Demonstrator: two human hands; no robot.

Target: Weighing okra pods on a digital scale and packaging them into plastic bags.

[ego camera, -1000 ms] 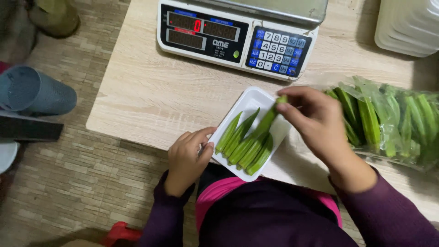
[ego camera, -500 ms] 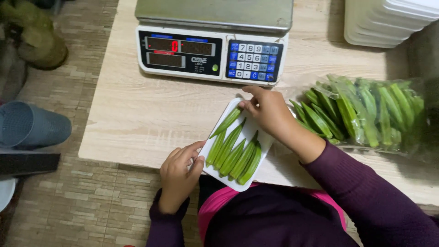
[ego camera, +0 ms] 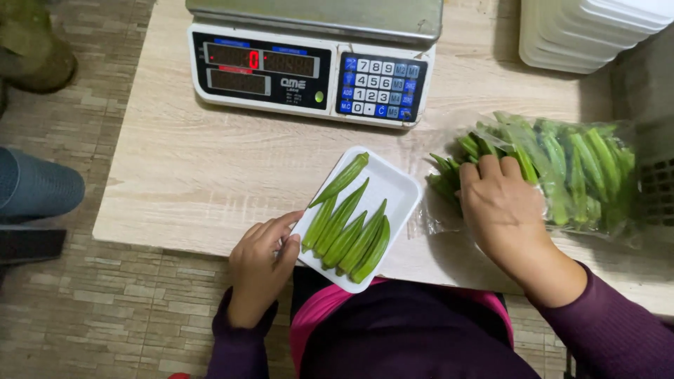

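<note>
A white foam tray lies at the near edge of the wooden table, with several green okra pods laid side by side in it. My left hand grips the tray's near left corner. My right hand reaches into a clear plastic bag of okra to the right of the tray, fingers down among the pods; I cannot tell whether they have closed on one.
A white digital weighing scale with a steel platform stands at the back of the table. A stack of white foam trays sits at the back right. On the wood-look floor at left are a blue-grey object and a green one.
My right hand set an okra pod in the tray, then moved right into the bag. My left hand stayed on the tray's corner. The camera view shifted closer to the table.
</note>
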